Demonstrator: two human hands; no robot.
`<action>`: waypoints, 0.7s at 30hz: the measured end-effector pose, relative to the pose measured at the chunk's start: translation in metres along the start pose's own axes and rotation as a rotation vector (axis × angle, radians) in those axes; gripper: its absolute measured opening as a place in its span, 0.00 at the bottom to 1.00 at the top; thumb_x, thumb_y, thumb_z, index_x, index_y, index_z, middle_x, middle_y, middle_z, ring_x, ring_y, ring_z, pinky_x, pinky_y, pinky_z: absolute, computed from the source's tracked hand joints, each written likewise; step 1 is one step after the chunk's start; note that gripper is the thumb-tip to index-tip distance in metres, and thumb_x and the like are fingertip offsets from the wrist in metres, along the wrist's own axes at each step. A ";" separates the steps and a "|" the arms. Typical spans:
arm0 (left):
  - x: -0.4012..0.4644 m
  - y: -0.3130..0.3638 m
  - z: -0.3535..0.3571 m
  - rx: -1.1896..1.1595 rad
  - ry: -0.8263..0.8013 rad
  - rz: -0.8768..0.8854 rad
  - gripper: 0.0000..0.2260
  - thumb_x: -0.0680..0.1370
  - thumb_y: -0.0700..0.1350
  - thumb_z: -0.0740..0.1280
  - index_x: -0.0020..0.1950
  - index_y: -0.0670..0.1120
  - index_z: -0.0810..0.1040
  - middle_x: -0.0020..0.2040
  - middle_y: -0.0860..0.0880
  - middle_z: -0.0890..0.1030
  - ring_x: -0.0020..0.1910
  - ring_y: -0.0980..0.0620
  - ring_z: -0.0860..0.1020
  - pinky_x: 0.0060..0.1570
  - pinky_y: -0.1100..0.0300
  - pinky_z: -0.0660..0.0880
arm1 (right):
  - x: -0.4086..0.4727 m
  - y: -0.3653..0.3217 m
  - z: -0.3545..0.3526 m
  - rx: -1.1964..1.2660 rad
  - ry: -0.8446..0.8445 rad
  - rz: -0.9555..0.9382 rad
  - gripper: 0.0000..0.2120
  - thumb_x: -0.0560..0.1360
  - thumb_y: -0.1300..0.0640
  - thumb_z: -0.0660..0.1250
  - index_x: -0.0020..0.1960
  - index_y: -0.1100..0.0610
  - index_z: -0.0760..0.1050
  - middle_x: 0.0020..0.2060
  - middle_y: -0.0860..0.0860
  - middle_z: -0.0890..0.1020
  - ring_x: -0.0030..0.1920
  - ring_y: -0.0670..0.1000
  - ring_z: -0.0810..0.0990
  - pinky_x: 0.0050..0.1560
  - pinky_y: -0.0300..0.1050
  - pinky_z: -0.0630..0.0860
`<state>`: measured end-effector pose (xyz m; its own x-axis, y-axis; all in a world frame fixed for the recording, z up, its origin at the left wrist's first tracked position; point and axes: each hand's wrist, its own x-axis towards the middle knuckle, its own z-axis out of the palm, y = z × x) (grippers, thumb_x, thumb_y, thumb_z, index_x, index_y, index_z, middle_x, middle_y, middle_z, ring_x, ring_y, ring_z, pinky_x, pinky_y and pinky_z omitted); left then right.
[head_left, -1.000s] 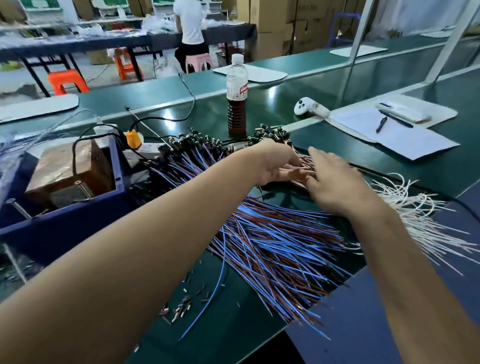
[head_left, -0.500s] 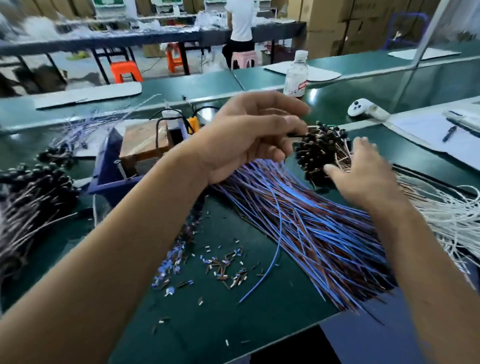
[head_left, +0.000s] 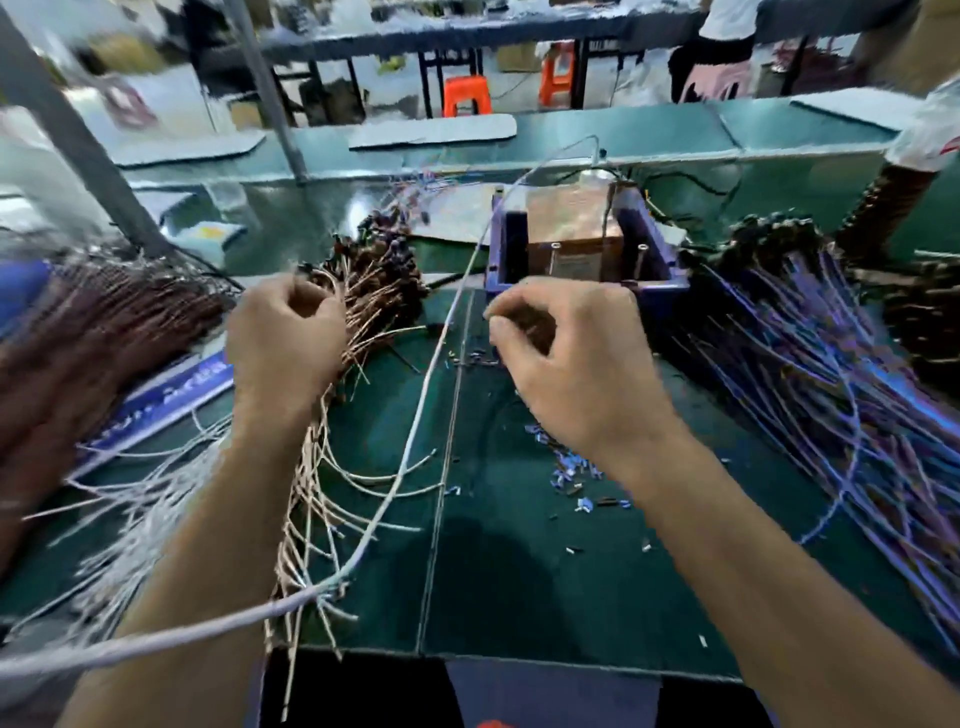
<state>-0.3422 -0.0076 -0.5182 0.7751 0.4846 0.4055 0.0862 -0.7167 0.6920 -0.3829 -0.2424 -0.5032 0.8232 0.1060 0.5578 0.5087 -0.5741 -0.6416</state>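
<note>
your left hand (head_left: 284, 343) is curled round the tan wire bundle (head_left: 371, 312) at the green mat's (head_left: 519, 571) left, and i cannot tell what your curled right hand (head_left: 571, 364) pinches, so the white wire (head_left: 414, 415) between them may snag and drag strands loose.

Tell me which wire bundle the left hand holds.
The pale tan wire bundle; the dark brown wire bundle lies further left, the blue wire bundle far right.
</note>
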 end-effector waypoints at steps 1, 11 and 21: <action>0.004 -0.013 -0.003 0.149 0.052 -0.007 0.02 0.75 0.45 0.70 0.44 0.48 0.82 0.42 0.43 0.84 0.45 0.40 0.82 0.44 0.55 0.71 | 0.002 -0.006 0.015 0.007 -0.038 -0.015 0.05 0.78 0.61 0.71 0.46 0.57 0.86 0.37 0.48 0.86 0.38 0.47 0.83 0.44 0.49 0.81; 0.001 -0.051 0.010 0.263 -0.110 0.058 0.07 0.77 0.46 0.72 0.47 0.45 0.77 0.48 0.41 0.79 0.48 0.42 0.77 0.45 0.54 0.67 | 0.073 -0.021 0.123 -0.060 -0.352 0.202 0.07 0.78 0.60 0.69 0.46 0.59 0.86 0.42 0.55 0.86 0.43 0.57 0.86 0.50 0.54 0.84; 0.060 -0.036 0.034 0.414 -0.119 -0.104 0.26 0.78 0.63 0.65 0.59 0.40 0.80 0.59 0.37 0.81 0.61 0.36 0.77 0.61 0.48 0.73 | 0.066 -0.021 0.158 -0.221 -0.567 0.198 0.08 0.76 0.57 0.70 0.40 0.57 0.75 0.39 0.56 0.79 0.48 0.63 0.83 0.44 0.48 0.76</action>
<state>-0.2774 0.0301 -0.5392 0.8139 0.5207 0.2577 0.3921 -0.8196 0.4178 -0.2996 -0.0948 -0.5364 0.9328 0.3587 0.0359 0.3188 -0.7742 -0.5469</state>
